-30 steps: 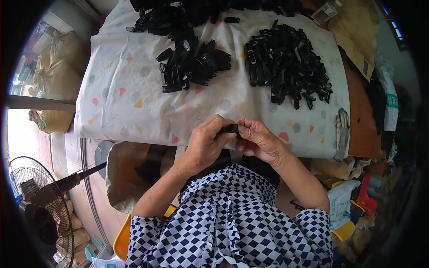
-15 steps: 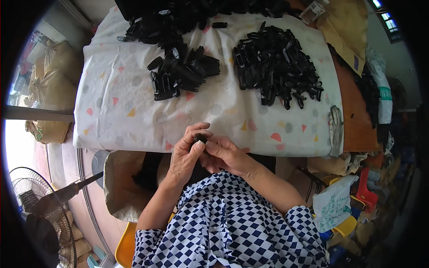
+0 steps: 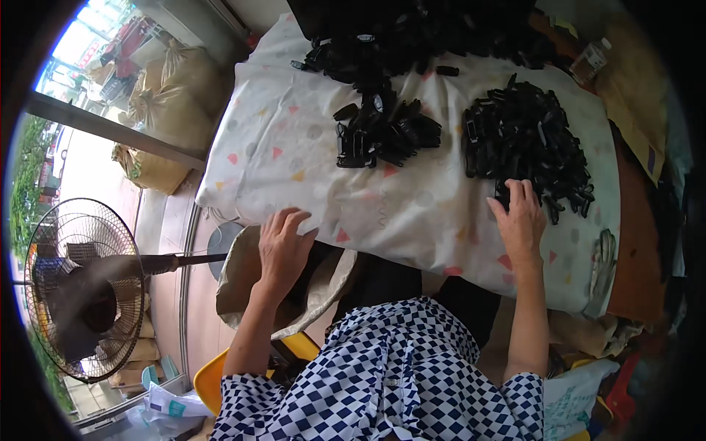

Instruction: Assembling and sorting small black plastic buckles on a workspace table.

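My left hand (image 3: 283,248) hangs over the table's front edge, above an open sack (image 3: 239,283); its fingers are curved and apart, with nothing visible in them. My right hand (image 3: 521,220) reaches to the near edge of the right-hand pile of small black plastic pieces (image 3: 526,136). The thumb and fingers there are spread, the fingertips at the outermost pieces. Left of that pile lies a smaller heap of similar black pieces (image 3: 386,132). What lies beneath the right fingertips is partly hidden.
A patterned white cloth (image 3: 257,165) covers the table. More black pieces (image 3: 412,48) are heaped at the back. A glove (image 3: 603,264) lies at the right edge, a plastic bottle (image 3: 590,60) at the back right. A fan (image 3: 84,290) stands at the left.
My hands were together holding a small black piece; now they are apart, and it is no longer visible. The left moved to the sack, the right to the right-hand pile. The view has shifted.
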Tool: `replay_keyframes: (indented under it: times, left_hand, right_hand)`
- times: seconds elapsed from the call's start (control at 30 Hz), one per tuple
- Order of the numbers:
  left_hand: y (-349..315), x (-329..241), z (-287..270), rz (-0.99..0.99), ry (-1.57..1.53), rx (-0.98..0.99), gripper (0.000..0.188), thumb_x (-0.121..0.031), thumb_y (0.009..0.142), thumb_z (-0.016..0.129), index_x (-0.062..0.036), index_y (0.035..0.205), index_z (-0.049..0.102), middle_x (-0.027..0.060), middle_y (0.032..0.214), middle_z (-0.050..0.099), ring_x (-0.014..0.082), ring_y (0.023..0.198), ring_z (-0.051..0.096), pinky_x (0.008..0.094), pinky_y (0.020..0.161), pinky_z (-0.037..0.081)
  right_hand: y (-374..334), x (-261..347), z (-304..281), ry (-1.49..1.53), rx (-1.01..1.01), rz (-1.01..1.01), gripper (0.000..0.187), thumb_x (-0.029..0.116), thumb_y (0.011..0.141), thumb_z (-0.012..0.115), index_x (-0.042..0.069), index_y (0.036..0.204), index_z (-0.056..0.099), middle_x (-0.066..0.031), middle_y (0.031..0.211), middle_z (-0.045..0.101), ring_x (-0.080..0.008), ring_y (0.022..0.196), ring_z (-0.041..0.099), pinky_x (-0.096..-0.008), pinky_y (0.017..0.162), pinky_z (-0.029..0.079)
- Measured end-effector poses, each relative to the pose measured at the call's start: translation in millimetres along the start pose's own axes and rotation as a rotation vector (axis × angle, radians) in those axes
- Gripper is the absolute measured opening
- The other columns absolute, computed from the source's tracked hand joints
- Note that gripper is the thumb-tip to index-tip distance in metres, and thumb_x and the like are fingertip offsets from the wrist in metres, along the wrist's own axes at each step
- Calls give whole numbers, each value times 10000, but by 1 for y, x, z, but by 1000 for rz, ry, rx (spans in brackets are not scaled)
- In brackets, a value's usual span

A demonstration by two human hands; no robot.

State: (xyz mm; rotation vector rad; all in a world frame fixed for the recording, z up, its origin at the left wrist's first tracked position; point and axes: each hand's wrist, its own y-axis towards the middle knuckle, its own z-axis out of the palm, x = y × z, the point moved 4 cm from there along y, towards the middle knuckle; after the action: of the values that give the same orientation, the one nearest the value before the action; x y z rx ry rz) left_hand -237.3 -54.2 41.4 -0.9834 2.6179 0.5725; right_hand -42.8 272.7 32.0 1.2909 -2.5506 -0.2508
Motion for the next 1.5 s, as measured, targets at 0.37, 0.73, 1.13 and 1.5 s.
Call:
replay_keyframes:
  times: [0.37, 0.73, 1.13, 1.5]
  left_hand:
    - [91, -16, 68, 49, 113, 44, 207, -142, 807, 650, -54, 971, 559, 112, 968, 584, 328, 946, 569, 423, 767, 449]
    - [65, -129, 86, 416, -46, 407, 178, -107, 778, 650, -72, 935, 573, 89, 859, 532, 297, 769, 606, 404, 627, 483]
    - [64, -94, 103, 176, -524, 307, 270, -84, 774, 683, -33, 1029, 613, 114, 944, 610, 293, 825, 633, 349, 702, 510]
    - [53, -83, 87, 175, -752, 282, 329, 48, 718, 692, -13, 1034, 622, 105, 952, 625, 244, 836, 632, 305, 711, 505]
  right_hand:
    - [3, -19, 11, 105, -71, -55, 251, 115, 760, 711, 53, 951, 559, -73, 946, 547, -273, 873, 572, -380, 727, 492]
    - [-15, -21, 25, 1877, 400, 382, 282, 271, 913, 566, 47, 1084, 578, -23, 770, 580, -90, 625, 521, -206, 545, 404]
    - [-26, 41, 35, 2002, 712, 366, 325, 332, 938, 569, 48, 1095, 586, -53, 817, 627, -79, 597, 528, -192, 495, 390]
    - [-23, 79, 36, 1568, 923, 283, 194, 246, 969, 538, 62, 965, 599, 59, 667, 524, -8, 565, 408, -160, 498, 333]
